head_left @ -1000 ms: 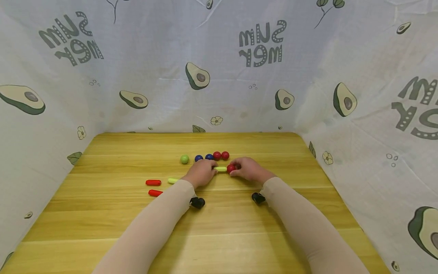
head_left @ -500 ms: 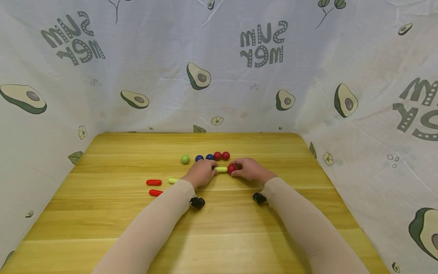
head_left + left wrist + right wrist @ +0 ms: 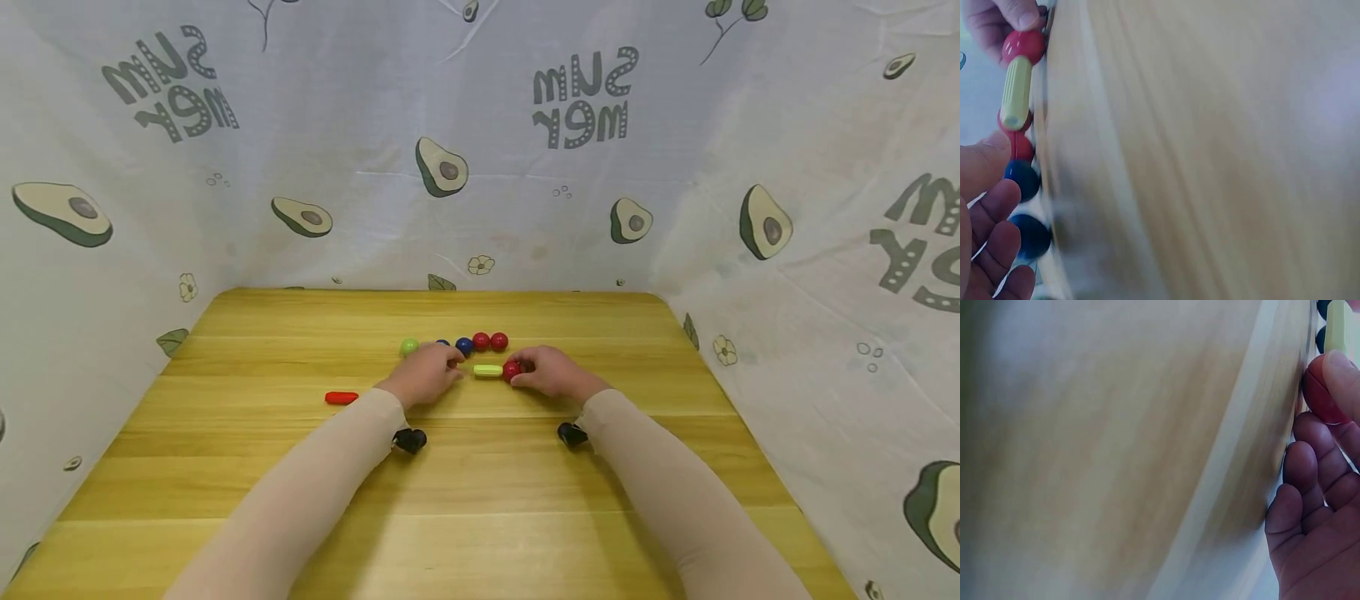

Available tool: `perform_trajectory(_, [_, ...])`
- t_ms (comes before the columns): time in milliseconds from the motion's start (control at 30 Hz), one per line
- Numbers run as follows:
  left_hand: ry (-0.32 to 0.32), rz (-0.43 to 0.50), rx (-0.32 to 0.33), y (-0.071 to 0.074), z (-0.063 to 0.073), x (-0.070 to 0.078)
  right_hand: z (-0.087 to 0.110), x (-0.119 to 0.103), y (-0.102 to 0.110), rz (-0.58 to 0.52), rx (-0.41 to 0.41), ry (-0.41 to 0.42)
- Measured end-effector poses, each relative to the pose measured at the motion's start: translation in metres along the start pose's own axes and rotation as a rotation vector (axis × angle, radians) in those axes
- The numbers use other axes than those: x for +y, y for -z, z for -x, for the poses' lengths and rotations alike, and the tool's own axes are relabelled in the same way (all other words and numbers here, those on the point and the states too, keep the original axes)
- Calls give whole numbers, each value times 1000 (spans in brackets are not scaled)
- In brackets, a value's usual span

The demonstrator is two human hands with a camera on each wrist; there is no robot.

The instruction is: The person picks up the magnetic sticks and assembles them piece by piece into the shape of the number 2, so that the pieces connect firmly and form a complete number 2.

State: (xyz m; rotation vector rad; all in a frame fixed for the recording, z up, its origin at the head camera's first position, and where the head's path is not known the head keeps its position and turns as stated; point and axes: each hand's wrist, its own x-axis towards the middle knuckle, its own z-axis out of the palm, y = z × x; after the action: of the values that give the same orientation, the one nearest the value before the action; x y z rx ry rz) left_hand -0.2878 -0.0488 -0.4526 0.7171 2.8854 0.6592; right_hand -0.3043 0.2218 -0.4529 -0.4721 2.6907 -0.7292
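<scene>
Thumb and fingers of my right hand (image 3: 550, 372) pinch a glossy red ball (image 3: 512, 372). A ribbed yellow-green rod (image 3: 488, 371) extends leftward from that ball, end against it; the right wrist view shows the ball (image 3: 1322, 390) under the thumb. My left hand (image 3: 427, 375) is off the rod's free end, thumb and fingers apart with nothing between them. Behind the hands stand two more red balls (image 3: 490, 342) side by side, a blue ball (image 3: 464, 346) beside them, a second blue ball (image 3: 1030, 236) partly hidden by the left hand in the head view, and a green ball (image 3: 408, 347).
A red rod (image 3: 341, 398) lies left of the left forearm, whose sleeve covers part of the wooden table (image 3: 480, 517). A white cloth (image 3: 360, 150) with avocado prints hangs behind the table and along both sides. Black wrist cameras (image 3: 409, 440) sit under both wrists.
My left hand has let go of the yellow-green rod and shifted left, its forearm now covering the other yellow-green rod and the nearer red rod. The right hand stays on the red ball.
</scene>
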Motion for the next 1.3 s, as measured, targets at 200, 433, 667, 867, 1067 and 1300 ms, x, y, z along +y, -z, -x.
perform_trajectory(200, [-30, -43, 13, 19, 13, -18, 1, 2, 1, -19, -6, 5])
perform_trajectory(433, [18, -31, 44, 40, 26, -39, 2, 3, 3, -8, -12, -7])
perform_trajectory(667, [108, -19, 78, 49, 32, -57, 1, 3, 3, -7, -12, -8])
perform_trajectory(867, [173, 10, 50, 47, 32, -64, 1, 1, 2, -21, -15, -2])
perform_trajectory(1067, [198, 43, 27, 43, 28, -62, 2, 1, 2, -23, -14, -9])
perform_trajectory(1300, [208, 48, 3, 36, 21, -62, 3, 5, 3, -28, -11, -2])
